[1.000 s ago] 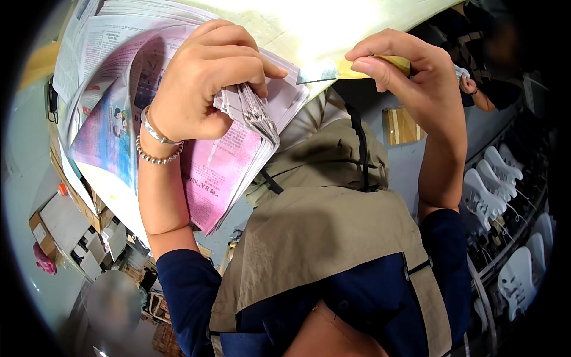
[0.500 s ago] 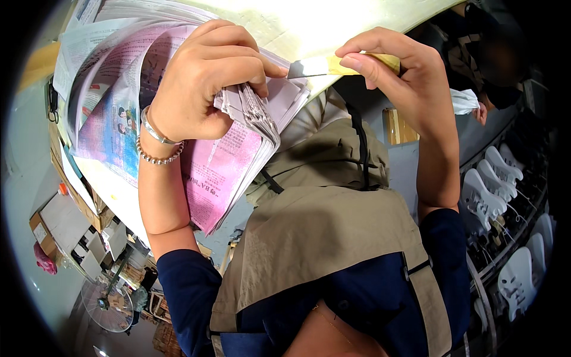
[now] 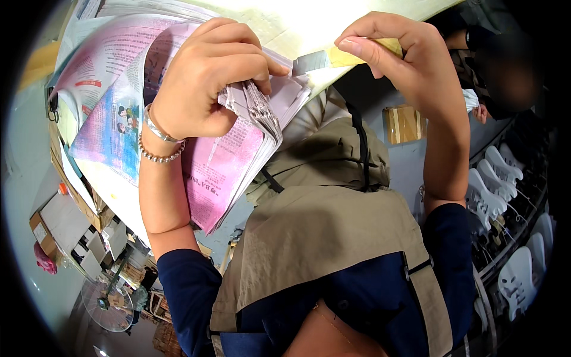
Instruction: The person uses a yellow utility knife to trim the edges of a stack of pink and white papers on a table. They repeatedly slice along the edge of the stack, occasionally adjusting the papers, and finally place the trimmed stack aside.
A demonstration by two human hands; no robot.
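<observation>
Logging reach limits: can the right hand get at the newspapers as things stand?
Likely yes: the newspapers look open at their right edge, with nothing visible blocking the right hand. It does pinch a flat yellow-and-grey tool, though, and the left hand covers part of the stack.

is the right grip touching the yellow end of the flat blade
Touching. The head view shows the right grip pinching the yellow end of the flat blade, its thumb laid across it.
</observation>
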